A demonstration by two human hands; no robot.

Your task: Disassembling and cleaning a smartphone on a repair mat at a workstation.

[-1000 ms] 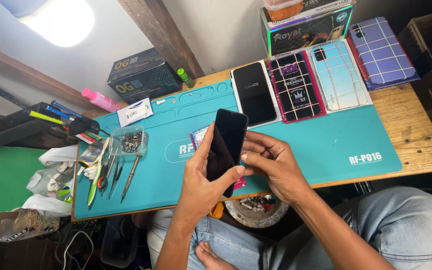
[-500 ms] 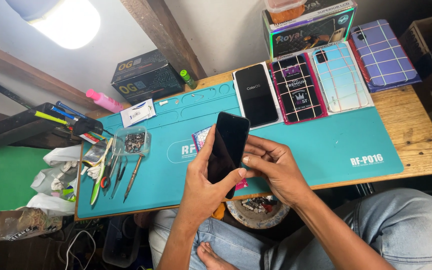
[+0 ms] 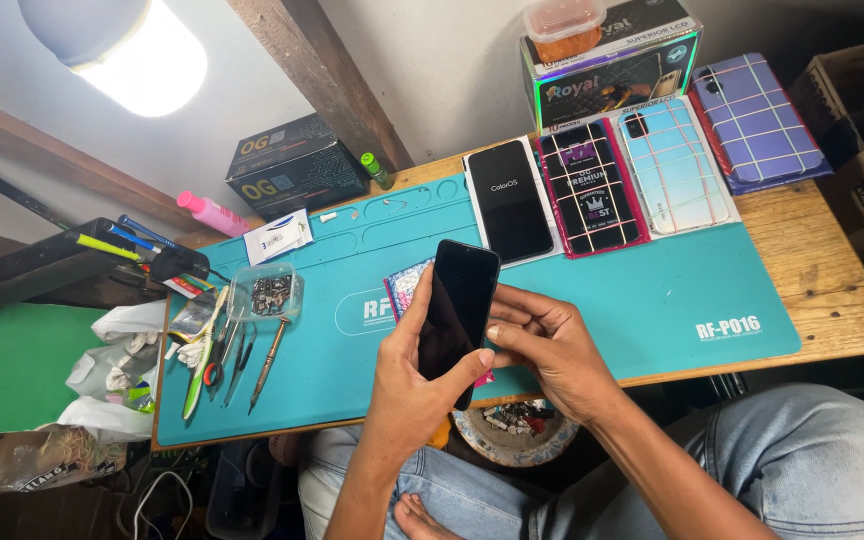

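Observation:
A black smartphone [image 3: 458, 305] with a dark screen is held upright over the near edge of a teal work mat [image 3: 602, 290]. My left hand [image 3: 407, 375] grips it from the left and below, thumb across the lower screen. My right hand [image 3: 542, 345] touches its right edge with the fingertips. Under the phone a small patterned pink packet [image 3: 404, 288] lies on the mat, partly hidden.
At the mat's far edge lie a second black phone [image 3: 507, 200], a dark patterned phone box [image 3: 592, 185], a light blue back cover [image 3: 674, 165] and a purple checked case [image 3: 757, 120]. Tweezers, a screwdriver [image 3: 267, 362] and a clear parts tray [image 3: 266, 292] sit at left. Boxes stand behind.
The hands and the phone keep the same grip and place over the mat. The view has shifted slightly; nothing on the table has moved.

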